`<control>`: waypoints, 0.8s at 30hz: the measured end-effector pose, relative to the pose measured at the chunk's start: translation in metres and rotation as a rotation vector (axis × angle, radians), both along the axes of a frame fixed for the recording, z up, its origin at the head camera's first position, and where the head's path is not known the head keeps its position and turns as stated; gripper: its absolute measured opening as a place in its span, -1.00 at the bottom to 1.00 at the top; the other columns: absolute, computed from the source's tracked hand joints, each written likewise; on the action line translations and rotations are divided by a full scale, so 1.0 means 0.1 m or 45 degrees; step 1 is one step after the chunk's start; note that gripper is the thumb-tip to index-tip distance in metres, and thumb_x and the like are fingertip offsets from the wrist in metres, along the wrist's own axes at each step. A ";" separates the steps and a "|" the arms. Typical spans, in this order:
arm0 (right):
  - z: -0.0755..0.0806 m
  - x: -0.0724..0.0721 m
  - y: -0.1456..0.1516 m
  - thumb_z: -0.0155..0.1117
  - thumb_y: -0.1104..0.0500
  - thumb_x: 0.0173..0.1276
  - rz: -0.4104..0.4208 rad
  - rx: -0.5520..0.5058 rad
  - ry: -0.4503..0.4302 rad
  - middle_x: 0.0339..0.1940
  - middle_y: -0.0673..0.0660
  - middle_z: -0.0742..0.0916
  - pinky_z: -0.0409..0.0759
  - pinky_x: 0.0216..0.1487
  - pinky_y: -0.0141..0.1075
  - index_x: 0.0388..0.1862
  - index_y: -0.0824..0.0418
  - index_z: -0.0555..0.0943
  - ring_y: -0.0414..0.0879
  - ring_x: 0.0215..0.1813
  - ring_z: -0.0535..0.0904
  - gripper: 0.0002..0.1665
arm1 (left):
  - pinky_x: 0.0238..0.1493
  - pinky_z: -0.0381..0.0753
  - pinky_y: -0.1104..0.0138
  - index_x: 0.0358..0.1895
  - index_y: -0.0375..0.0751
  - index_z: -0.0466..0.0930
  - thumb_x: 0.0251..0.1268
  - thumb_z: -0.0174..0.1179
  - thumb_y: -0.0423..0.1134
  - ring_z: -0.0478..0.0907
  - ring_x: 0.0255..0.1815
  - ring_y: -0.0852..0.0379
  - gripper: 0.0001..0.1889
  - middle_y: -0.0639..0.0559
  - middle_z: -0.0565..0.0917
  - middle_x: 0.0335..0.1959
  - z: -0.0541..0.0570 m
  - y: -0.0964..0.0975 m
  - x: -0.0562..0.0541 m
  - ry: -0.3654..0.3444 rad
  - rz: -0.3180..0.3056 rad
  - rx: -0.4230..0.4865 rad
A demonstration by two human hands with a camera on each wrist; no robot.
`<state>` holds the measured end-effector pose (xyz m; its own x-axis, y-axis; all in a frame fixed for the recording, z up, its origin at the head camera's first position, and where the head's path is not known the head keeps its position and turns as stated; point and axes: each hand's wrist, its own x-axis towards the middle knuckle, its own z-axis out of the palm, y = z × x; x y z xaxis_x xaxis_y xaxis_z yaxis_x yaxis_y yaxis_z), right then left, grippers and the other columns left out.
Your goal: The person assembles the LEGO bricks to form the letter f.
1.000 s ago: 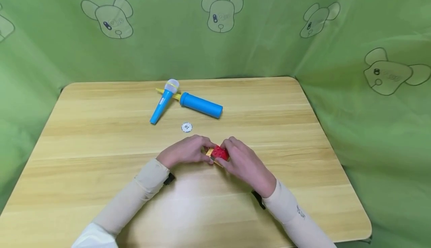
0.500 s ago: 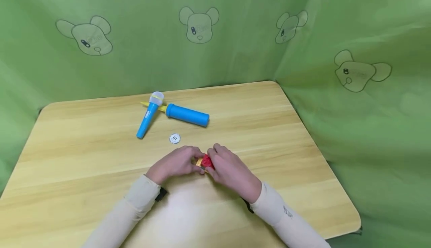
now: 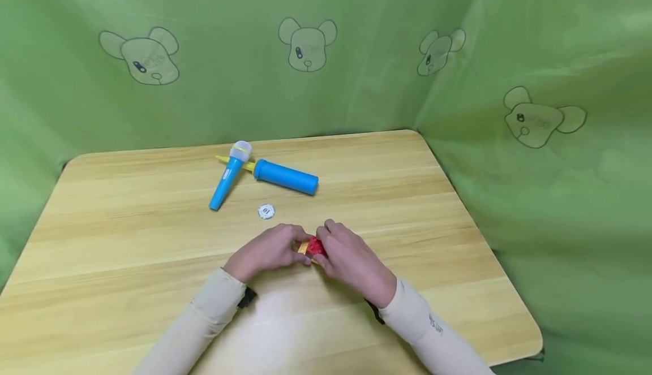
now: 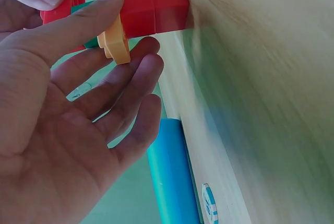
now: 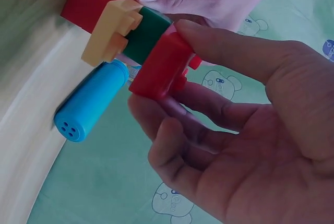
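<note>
Both hands meet around an upright stack of toy building bricks. Its top red brick is pinched between the thumb and fingers of my right hand. Below that sits a green brick, then a wider yellow brick. My left hand pinches the stack around the yellow brick, its thumb against that brick in the left wrist view. Two red bricks form the lower end, which appears to stand on the table. In the head view, the hands hide much of the stack.
Beyond the hands a white poker chip lies on the wooden table. Farther back, a blue toy microphone rests across the yellow end of a blue cylindrical pump. Green curtains stand behind and beside the table.
The head view has shifted, so the table things and hands appear lower and farther left. Both hands keep their hold on the brick stack, with little visible movement.
</note>
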<state>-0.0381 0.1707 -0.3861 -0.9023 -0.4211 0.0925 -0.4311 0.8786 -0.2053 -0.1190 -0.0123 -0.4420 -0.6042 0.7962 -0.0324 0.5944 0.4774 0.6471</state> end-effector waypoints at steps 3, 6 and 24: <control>0.01 -0.04 0.02 0.51 0.13 0.24 -0.004 -0.041 -0.064 -0.39 0.01 0.45 0.41 -0.40 -0.37 -0.22 0.27 0.59 -0.14 -0.37 0.34 -0.69 | -0.21 0.52 0.37 0.07 -0.06 0.73 0.19 0.46 -0.11 0.53 -0.29 0.19 -0.63 0.23 0.64 -0.28 0.01 -0.01 0.00 -0.015 0.020 -0.014; 0.02 -0.13 0.08 0.46 0.13 0.30 -0.029 -0.123 -0.195 -0.34 0.02 0.51 0.46 -0.37 -0.34 -0.12 0.29 0.65 -0.14 -0.37 0.40 -0.70 | -0.35 0.48 0.37 0.06 -0.12 0.70 0.23 0.43 -0.07 0.49 -0.43 0.21 -0.62 0.17 0.65 -0.40 0.00 -0.02 0.00 -0.082 0.031 -0.013; -0.53 -0.74 0.15 0.17 0.21 0.52 -0.052 -0.461 -0.631 -0.27 0.07 0.67 0.53 -0.30 -0.30 0.08 0.34 0.61 -0.16 -0.38 0.52 -0.72 | -0.28 0.50 0.35 -0.23 -0.07 0.58 0.39 0.26 0.03 0.46 -0.37 0.23 -0.75 0.16 0.55 -0.37 -0.23 -0.16 -0.02 -0.102 0.245 0.026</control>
